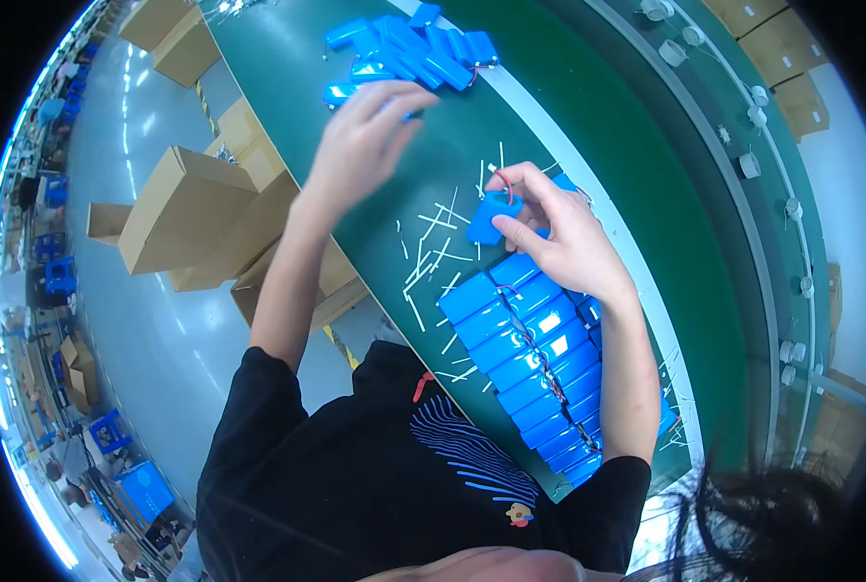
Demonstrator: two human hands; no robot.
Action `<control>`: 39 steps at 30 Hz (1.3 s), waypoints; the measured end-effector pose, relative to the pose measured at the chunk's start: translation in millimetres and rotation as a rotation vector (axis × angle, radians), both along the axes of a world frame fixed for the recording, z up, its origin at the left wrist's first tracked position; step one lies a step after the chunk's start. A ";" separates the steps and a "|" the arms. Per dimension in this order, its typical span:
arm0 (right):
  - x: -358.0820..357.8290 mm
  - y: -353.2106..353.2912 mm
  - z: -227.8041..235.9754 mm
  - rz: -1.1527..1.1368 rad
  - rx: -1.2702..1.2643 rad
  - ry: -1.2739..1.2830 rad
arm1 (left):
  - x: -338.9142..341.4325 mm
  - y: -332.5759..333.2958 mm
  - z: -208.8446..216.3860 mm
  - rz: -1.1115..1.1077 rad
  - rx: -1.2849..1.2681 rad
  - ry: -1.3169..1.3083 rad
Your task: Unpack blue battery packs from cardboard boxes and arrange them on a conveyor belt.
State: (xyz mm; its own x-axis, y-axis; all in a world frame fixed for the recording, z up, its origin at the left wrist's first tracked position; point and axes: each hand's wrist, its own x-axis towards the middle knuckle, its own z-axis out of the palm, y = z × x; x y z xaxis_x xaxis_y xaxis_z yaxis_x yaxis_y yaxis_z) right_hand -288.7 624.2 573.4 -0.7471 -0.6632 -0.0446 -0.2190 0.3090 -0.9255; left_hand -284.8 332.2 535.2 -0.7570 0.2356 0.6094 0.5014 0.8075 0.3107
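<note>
My right hand [571, 242] is closed on a blue shrink-wrapped battery pack [491, 218], gripping it between thumb and fingers. A red wire with a small white connector [492, 168] rises from the pack's end. My left hand [367, 138] hovers in front of a loose pile of blue battery packs [409, 48], its fingers stretched out and slightly blurred, with nothing seen in them. Below my right hand, neat rows of battery packs [525, 354] lie side by side on the green bench [351, 218], their dark wires running along the middle. My right forearm hides part of these rows.
Thin white strips [423, 257] are scattered over the bench between my arms. Open cardboard boxes [195, 209] stand to the left, beside the bench edge. On the right, beyond a pale strip, runs a green belt [675, 194] with a rail behind it.
</note>
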 end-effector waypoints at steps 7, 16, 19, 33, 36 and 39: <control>1.5 -8.2 -19.9 -0.104 0.138 -0.271 | -29.7 -58.5 -54.5 0.227 -0.420 0.019; -5.8 3.9 -43.3 -0.196 0.388 0.467 | -2.8 -14.9 -25.1 -0.069 0.428 -0.218; -5.4 7.6 -38.9 -0.187 0.394 0.444 | 17.5 5.7 -13.8 -0.133 0.535 -0.275; 0.3 11.4 -35.3 -0.227 0.489 0.362 | 60.9 22.4 -21.3 -0.451 0.498 -0.686; 0.0 13.2 -34.0 -0.224 0.491 0.352 | 60.5 27.6 -32.9 -0.560 0.364 -0.645; -0.8 12.1 -30.4 -0.211 0.505 0.336 | 59.8 39.8 -36.9 -0.493 0.409 -0.701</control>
